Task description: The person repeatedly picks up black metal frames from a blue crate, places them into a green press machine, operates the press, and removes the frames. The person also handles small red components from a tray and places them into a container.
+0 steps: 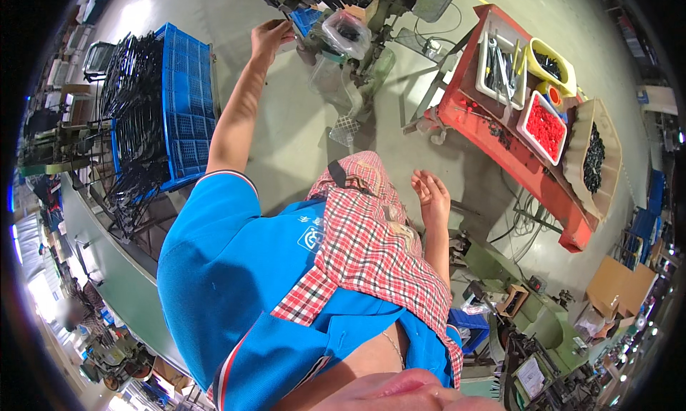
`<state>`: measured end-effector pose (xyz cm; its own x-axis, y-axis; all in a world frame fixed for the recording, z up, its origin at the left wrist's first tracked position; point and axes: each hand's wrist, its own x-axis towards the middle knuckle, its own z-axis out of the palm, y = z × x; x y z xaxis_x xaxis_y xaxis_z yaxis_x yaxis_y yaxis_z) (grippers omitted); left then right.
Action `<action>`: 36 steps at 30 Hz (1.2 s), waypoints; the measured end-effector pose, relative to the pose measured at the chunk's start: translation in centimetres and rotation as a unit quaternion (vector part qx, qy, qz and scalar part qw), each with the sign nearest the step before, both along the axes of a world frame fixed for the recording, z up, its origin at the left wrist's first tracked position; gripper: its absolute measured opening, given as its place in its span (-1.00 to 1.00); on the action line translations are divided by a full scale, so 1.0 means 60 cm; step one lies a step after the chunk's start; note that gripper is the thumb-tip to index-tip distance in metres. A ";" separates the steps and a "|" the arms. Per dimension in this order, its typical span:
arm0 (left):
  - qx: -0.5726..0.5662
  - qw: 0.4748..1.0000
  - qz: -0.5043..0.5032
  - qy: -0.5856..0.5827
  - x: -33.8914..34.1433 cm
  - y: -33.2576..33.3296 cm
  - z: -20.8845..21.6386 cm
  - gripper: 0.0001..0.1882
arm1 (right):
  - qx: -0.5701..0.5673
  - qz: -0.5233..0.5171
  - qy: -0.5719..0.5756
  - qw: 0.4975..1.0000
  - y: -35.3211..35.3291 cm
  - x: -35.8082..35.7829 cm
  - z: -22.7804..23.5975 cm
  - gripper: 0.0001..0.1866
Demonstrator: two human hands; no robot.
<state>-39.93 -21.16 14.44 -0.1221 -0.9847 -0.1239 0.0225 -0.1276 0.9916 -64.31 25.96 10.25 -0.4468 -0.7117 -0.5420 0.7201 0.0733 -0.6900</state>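
Note:
My left arm reaches far forward, and my left hand [271,38] is at the left side of a green machine [371,82]. Its fingers are pressed together, and what they hold, if anything, is too small to make out. Just past the fingertips a small blue bin [306,21] sits on the machine. A clear plastic bag [346,34] with dark contents lies to the right of that bin. My right hand [431,189] hangs beside the checked apron [364,229], fingers loosely bent and apart, holding nothing.
On the left, a blue crate [187,104] stands by bundles of thin black parts [132,104]. A red table [493,143] on the right bears a tool tray [480,82], a yellow bin [572,79], a tray of red pieces [543,129] and a beige bin of black pieces [594,157]. Cables [525,232] trail beneath.

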 end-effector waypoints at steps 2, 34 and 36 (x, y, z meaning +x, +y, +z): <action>0.052 0.998 -0.005 0.017 0.003 -0.002 0.003 -0.80 | 0.000 -0.016 0.000 1.000 0.005 0.005 0.003 -0.73; 0.043 0.992 -0.053 0.110 -0.002 0.012 -0.144 -0.71 | 0.006 -0.318 -0.009 0.948 0.285 0.225 -0.072 -0.69; 0.066 0.986 -0.086 -0.128 -0.060 0.111 -0.220 -0.54 | 0.016 -0.342 0.037 0.939 0.349 0.249 -0.085 -0.69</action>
<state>-43.55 -14.49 1.26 -0.2344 -0.9251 -0.2987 -0.2601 -0.2363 0.9362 -49.39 46.89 5.18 -0.8310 -0.2290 -0.5070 0.5561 -0.3672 -0.7456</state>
